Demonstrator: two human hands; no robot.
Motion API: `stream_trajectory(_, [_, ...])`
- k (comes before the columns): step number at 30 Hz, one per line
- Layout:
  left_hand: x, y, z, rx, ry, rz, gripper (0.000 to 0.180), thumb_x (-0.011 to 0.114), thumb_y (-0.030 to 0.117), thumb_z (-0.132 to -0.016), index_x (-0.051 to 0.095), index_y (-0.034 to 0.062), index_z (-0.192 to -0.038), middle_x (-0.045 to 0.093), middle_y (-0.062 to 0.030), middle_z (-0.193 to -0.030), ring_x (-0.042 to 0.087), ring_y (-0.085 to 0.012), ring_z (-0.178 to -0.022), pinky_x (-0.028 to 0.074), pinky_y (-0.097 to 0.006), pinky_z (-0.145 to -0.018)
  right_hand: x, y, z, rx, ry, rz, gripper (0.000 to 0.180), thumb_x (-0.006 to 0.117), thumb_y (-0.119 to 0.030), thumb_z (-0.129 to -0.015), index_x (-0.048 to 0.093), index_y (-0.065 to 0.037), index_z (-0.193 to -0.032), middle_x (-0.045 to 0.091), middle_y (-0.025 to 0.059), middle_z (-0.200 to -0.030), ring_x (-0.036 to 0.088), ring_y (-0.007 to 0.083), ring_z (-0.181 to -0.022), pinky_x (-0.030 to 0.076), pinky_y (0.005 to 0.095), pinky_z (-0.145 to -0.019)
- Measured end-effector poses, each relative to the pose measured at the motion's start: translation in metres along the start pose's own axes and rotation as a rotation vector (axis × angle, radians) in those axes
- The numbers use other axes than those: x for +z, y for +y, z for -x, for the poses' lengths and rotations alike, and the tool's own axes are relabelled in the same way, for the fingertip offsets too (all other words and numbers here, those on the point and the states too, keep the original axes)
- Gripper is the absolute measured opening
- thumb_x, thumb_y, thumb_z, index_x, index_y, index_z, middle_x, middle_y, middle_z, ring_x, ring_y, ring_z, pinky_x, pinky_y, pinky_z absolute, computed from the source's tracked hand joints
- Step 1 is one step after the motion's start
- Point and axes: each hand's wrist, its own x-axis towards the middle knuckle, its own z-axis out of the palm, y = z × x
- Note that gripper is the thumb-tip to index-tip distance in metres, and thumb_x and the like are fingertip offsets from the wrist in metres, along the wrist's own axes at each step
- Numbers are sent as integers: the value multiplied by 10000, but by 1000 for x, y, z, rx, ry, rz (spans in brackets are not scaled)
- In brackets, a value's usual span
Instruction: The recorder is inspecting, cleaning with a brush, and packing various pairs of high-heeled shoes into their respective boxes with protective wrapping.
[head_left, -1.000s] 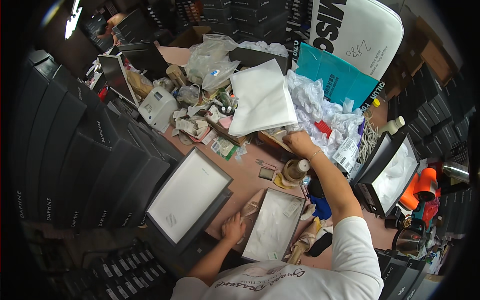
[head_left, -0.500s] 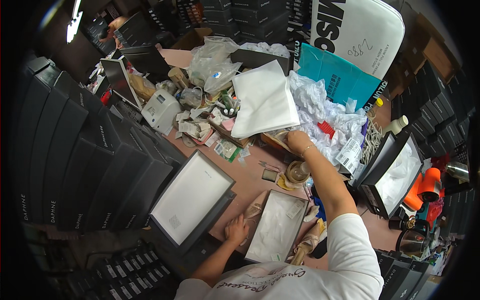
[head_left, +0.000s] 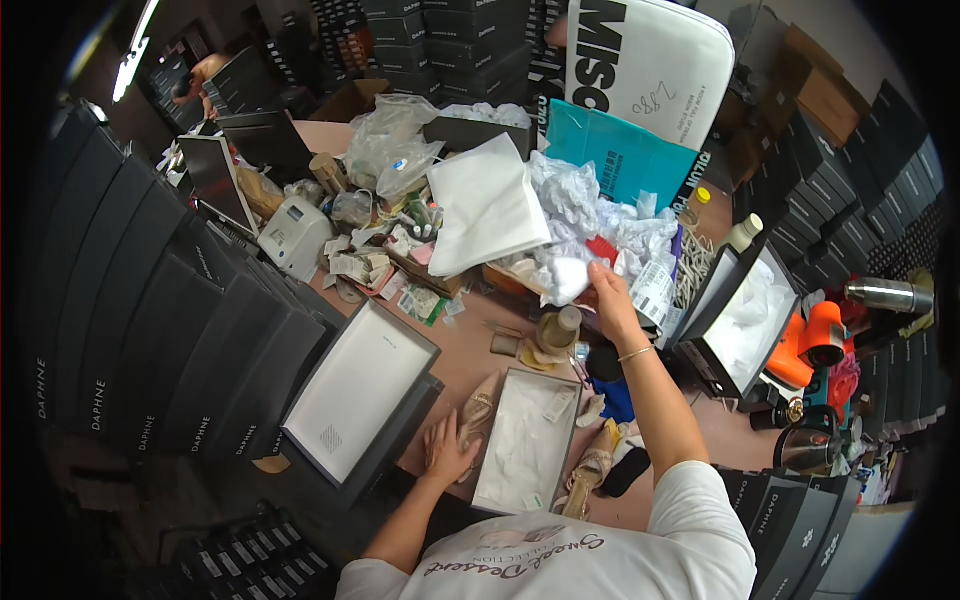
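Note:
My right hand (head_left: 608, 295) pinches a wad of white tissue paper (head_left: 568, 280) above the cluttered middle of the table. On the table at lower left, my left hand (head_left: 448, 452) rests with its fingers stretched out, beside a beige strappy sandal (head_left: 479, 408). An open shoe box (head_left: 525, 445), lined with white tissue and holding a small label packet, lies right of that sandal. Another sandal (head_left: 592, 462) lies on the box's right side. Ahead of the box stands a jar (head_left: 558, 330) with a pale lid, near a yellow cloth (head_left: 540, 357).
A grey shoe box with a white interior (head_left: 362, 390) sits at left, near tall stacks of dark boxes (head_left: 150, 290). White sheets (head_left: 490, 205) and crumpled paper (head_left: 620, 225) fill the back. At right are another tissue-filled box (head_left: 745, 325) and a metal kettle (head_left: 808, 448).
My right hand has come up from beside the white sheets and now holds a white tissue wad. My left hand's fingers have stretched out more beside the sandal. The whole view has shifted.

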Motion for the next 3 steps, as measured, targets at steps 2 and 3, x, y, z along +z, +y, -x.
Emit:
stream_trajectory(2, [-23, 24, -3, 39, 170, 262, 782, 681, 383, -782, 364, -15, -1375, 481, -232, -1260, 425, -403, -1197, 294, -484, -1034, 5, 13, 37, 77, -136, 6, 396, 495, -389, -971, 608, -35, -1107, 646, 27, -909, 604, 95, -744, 501, 254, -687])
stream_trajectory(3, [-34, 44, -8, -26, 149, 576, 787, 693, 379, -790, 356, -10, -1384, 454, -224, -1309, 398, -397, -1238, 247, -482, -1071, 7, 22, 59, 132, -211, 68, 409, 497, -388, -970, 599, -34, -1148, 643, 36, -926, 614, 107, -797, 506, 253, -736])
